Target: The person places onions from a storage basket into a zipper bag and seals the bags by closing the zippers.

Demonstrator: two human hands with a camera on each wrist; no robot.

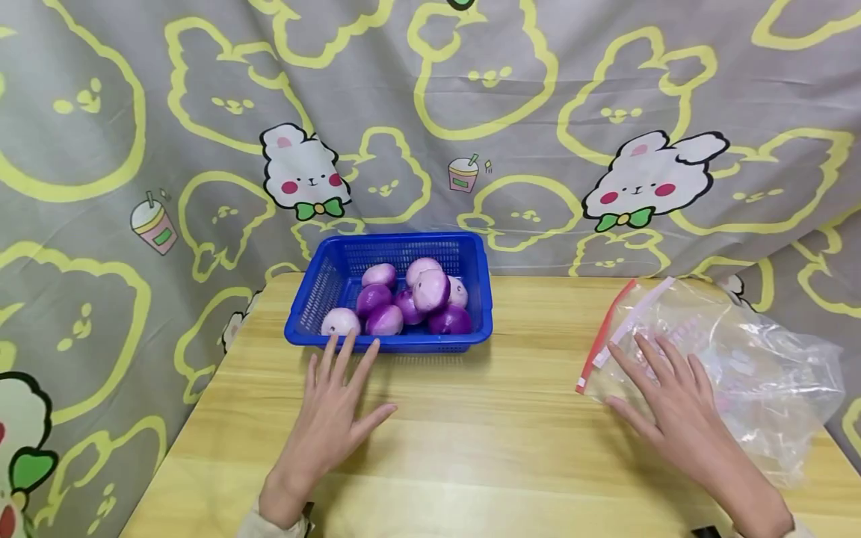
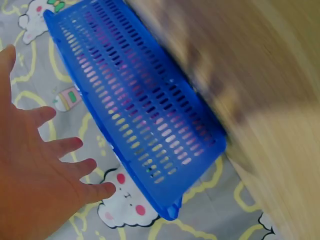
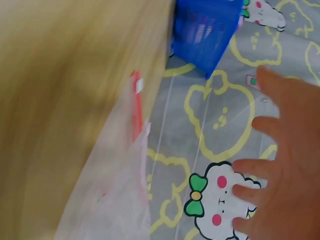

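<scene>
A blue plastic basket (image 1: 386,344) with slotted walls stands at the back of the table, holding several purple onions (image 1: 384,320), some paler than others. In front of its near rim my left hand (image 1: 332,407) is spread, fingertips close to the basket and nothing held. To the right lies a clear zip bag (image 1: 760,373) with a red slider strip (image 1: 605,336) along its left end. My right hand (image 1: 673,411) hovers over the bag's left part, fingers spread and gripping nothing. Both wrist views show the fingers apart.
The wooden table (image 1: 471,448) runs up to a grey curtain (image 1: 525,97) printed with yellow outlines and white cartoon animals. This cloth hangs close behind the basket and along the left side.
</scene>
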